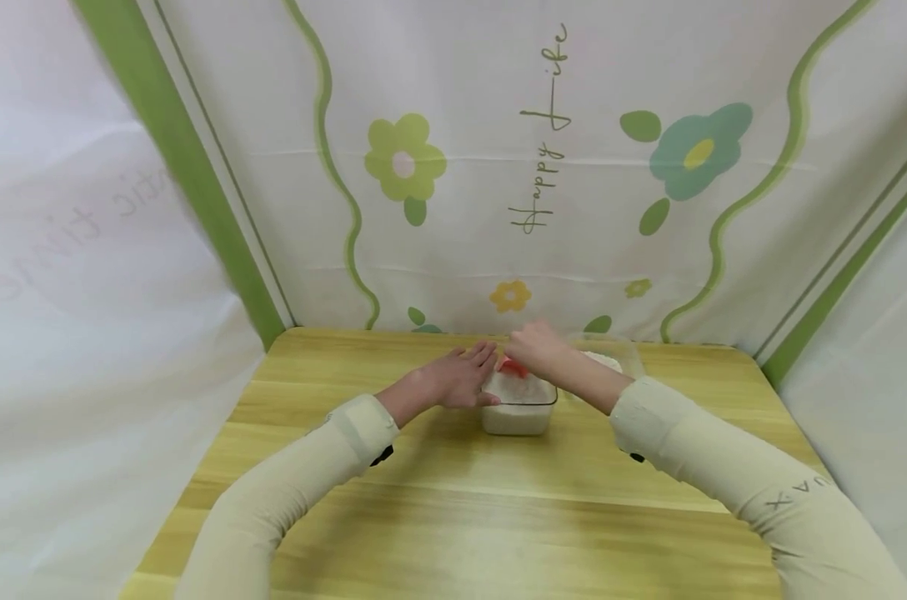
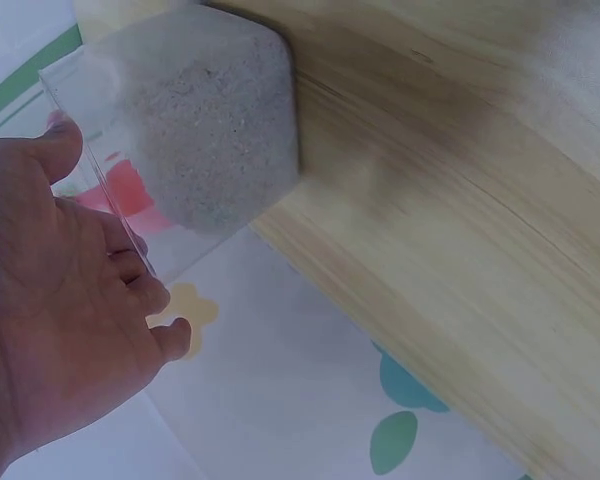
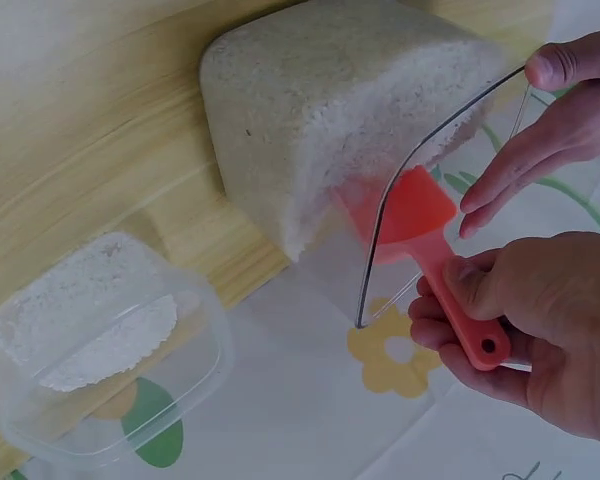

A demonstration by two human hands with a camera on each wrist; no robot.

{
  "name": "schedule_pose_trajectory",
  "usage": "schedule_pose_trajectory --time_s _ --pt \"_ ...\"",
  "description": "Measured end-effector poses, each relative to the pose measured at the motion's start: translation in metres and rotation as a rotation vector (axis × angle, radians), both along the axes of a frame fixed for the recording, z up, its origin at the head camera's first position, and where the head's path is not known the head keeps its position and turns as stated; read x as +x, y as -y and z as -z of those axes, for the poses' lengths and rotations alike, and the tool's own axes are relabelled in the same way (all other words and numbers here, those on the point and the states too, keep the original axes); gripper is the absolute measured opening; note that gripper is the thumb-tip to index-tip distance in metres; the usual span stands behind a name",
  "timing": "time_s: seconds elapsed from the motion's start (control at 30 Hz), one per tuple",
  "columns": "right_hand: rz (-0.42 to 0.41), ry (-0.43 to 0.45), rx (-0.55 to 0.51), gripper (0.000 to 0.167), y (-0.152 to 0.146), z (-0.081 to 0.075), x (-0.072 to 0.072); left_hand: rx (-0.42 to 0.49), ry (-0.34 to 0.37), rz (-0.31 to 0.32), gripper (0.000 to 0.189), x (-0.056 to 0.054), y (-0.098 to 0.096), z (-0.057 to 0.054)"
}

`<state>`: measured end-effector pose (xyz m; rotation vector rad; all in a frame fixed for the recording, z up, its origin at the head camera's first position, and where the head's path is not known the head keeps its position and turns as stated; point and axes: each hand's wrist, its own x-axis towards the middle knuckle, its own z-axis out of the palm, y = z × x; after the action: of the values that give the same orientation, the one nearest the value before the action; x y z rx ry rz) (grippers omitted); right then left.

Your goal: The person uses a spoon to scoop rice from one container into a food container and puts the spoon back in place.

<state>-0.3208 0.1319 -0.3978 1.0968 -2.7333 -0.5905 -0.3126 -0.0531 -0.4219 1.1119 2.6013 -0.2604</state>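
A clear box [image 1: 517, 423] of white rice stands on the wooden table. In the head view, my left hand [image 1: 464, 380] reaches its left side with fingers fairly straight. The left wrist view shows the thumb and fingers of this hand [image 2: 70, 300] spread against the box's rim. My right hand [image 1: 539, 346] grips a red scoop [image 3: 450, 290] by its handle. The scoop's bowl is inside the box, close to the rice surface [image 3: 380, 130]. How deep it sits in the rice I cannot tell.
To the right of the box stands a smaller clear plastic container [image 3: 218, 330] holding some white rice [image 3: 100, 310]. Behind the table's far edge hangs a white curtain [image 1: 461, 250] with printed flowers. Wooden tabletop [image 1: 498, 517] extends in front of the box.
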Motion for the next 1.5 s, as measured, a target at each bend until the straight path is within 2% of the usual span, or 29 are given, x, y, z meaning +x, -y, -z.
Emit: schedule_pose_trajectory --time_s 0.2,0.5,0.67,0.8,1.0,1.17,1.33,1.43,1.5 --pt "-0.011 -0.016 -0.019 0.013 -0.006 -0.001 0.002 -0.010 0.010 -0.019 0.085 0.001 -0.002 -0.003" --pt "0.025 0.040 -0.060 0.015 -0.011 -0.007 0.007 -0.027 0.027 -0.030 0.084 0.002 -0.002 -0.005" --pt "-0.022 -0.007 -0.063 0.016 -0.012 -0.004 0.003 -0.034 0.016 -0.017 0.084 0.002 0.000 -0.003" --pt "-0.040 0.006 -0.114 0.019 -0.015 -0.003 -0.001 -0.036 0.017 -0.011 0.083 0.001 0.000 -0.003" --pt "-0.062 0.063 -0.132 0.021 -0.016 -0.003 -0.006 -0.040 0.028 -0.033 0.083 0.001 0.000 -0.003" --pt "-0.042 0.158 -0.110 0.022 -0.020 -0.001 -0.009 -0.021 0.037 -0.026 0.083 0.001 -0.002 -0.003" --pt "0.005 0.287 -0.206 0.042 -0.026 -0.002 -0.007 -0.034 0.024 -0.039 0.083 0.000 -0.004 -0.002" --pt "-0.022 0.347 -0.272 0.051 -0.031 -0.005 -0.005 -0.046 0.019 -0.051 0.083 0.001 -0.005 -0.003" --pt "-0.079 0.366 -0.301 0.051 -0.035 -0.007 -0.005 -0.047 0.021 -0.054 0.083 0.001 -0.005 -0.004"
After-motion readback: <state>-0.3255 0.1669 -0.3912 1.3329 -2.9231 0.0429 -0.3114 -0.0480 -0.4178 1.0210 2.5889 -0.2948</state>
